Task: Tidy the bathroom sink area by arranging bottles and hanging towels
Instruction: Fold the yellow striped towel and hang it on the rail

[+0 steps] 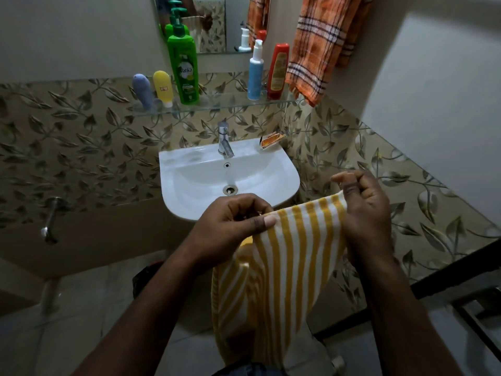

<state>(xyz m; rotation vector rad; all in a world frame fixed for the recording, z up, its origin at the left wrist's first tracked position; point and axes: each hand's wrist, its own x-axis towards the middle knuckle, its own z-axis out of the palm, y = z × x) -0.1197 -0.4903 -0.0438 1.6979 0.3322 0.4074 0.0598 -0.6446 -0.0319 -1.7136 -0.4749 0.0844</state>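
A yellow-and-white striped towel hangs down in front of the white sink. My left hand pinches its upper left corner, and my right hand pinches the upper right corner, holding the top edge stretched between them. On the glass shelf stand a blue-grey tube, a yellow tube, a tall green pump bottle, a blue-and-white pump bottle and a red bottle. An orange checked towel hangs on the wall at the upper right.
A chrome tap stands at the back of the sink, with an orange soap wrapper on its right rim. A mirror hangs above the shelf. A wall tap sticks out low on the left. A dark frame runs along the right.
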